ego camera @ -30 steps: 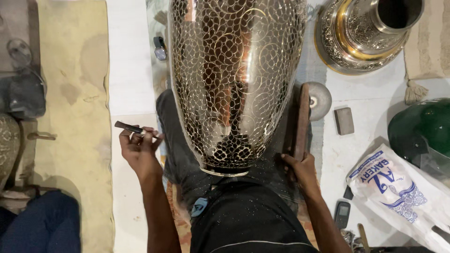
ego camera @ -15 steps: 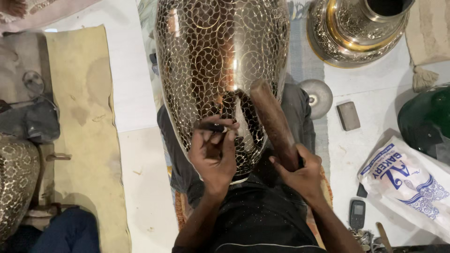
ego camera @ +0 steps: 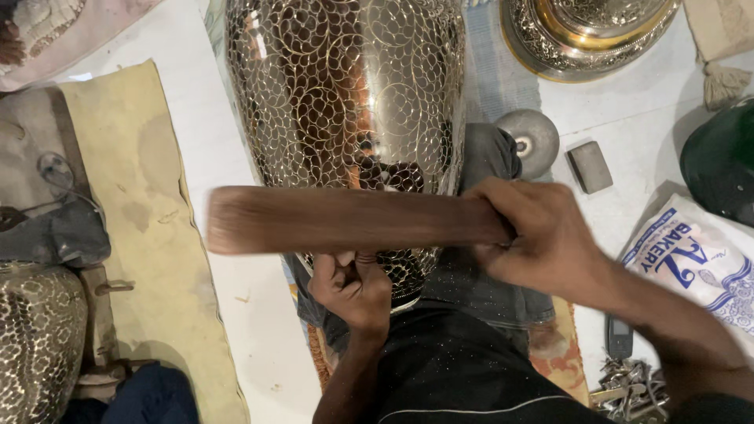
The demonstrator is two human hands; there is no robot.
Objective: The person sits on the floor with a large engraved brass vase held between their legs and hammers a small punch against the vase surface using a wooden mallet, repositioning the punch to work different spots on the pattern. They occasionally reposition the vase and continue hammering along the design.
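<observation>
Single head-worn view, looking steeply down, close over lap, hands, engraved metal vase (ego camera: 345, 102)

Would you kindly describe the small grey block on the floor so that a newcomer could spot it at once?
Start at the big engraved vase lying across the person's lap. Just right of it sits a round metal disc, and the grey block lies on the white floor right of that. It is the only flat, dull rectangle there; its neighbours are round or shiny.

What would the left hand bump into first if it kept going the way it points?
The left hand points up the picture toward the engraved metal vase. It would probably meet the vase's lower wall first, unless the wooden stick held across by the right hand lies in between; depth is unclear.
</observation>
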